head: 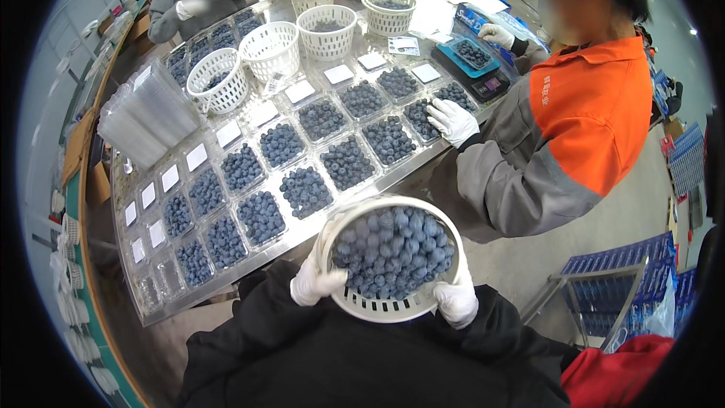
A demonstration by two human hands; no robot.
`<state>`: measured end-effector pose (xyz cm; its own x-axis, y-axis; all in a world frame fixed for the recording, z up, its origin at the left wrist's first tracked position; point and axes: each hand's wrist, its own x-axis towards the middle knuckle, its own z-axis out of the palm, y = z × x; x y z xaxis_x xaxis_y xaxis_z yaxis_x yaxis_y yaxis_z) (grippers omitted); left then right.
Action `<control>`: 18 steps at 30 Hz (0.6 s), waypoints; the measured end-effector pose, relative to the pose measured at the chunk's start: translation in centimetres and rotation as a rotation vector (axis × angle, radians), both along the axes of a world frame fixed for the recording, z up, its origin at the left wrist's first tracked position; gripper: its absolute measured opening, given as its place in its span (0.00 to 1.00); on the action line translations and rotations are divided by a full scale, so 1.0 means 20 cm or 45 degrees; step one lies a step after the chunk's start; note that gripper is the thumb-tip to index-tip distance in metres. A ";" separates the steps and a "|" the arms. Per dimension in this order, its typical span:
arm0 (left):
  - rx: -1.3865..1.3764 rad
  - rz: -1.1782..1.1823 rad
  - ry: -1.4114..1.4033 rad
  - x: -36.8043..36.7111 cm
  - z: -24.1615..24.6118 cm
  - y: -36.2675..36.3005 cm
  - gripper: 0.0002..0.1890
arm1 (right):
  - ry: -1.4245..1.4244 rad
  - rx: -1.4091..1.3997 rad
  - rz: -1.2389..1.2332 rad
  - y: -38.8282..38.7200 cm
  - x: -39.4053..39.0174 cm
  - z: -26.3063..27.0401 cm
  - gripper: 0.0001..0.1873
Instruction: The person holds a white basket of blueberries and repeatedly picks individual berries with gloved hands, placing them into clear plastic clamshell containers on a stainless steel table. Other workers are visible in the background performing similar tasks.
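Both my hands wear white gloves and hold a white slotted plastic basket (391,313) by its two sides, close in front of my body. Many blueberries (396,252) lie in it. My left hand (317,283) is at the basket's left side, my right hand (457,299) at its right. Beyond the basket, a metal table (374,186) carries rows of clear plastic punnets filled with blueberries (306,191). At the table's near left corner stand punnets with no berries in them (170,276). White square cards (196,157) lie in a row behind the filled punnets.
Stacked clear punnets (147,113) stand at the table's left. Several white baskets (218,82) are farther back. A co-worker in an orange and grey jacket (589,119) touches a filled punnet at right, beside a digital scale (481,82) bearing another. Blue cartons and a metal frame (595,275) stand at lower right.
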<state>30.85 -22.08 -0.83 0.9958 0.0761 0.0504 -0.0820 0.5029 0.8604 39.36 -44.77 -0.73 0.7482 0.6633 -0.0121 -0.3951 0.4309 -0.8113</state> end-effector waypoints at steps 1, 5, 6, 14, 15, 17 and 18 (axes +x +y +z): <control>-0.068 -0.069 0.102 0.00 -0.03 0.02 0.55 | 0.020 -0.001 0.023 0.01 0.00 -0.01 0.54; -0.346 -0.030 0.259 -0.09 -0.06 -0.03 0.53 | 0.096 -0.011 0.097 0.03 -0.01 -0.04 0.55; -0.261 0.046 0.290 -0.12 -0.13 -0.02 0.51 | 0.113 -0.017 0.094 0.03 -0.03 -0.06 0.55; -0.179 0.040 0.233 -0.19 -0.19 0.00 0.51 | 0.114 -0.022 0.134 0.02 -0.05 -0.12 0.55; -0.160 0.062 0.239 -0.19 -0.19 0.00 0.51 | 0.098 -0.026 0.147 0.02 -0.05 -0.12 0.55; -0.119 0.100 0.250 -0.19 -0.17 -0.01 0.50 | 0.078 -0.045 0.162 0.02 -0.05 -0.12 0.55; -0.085 0.111 0.227 -0.19 -0.18 -0.01 0.50 | 0.066 -0.062 0.170 0.02 -0.05 -0.11 0.55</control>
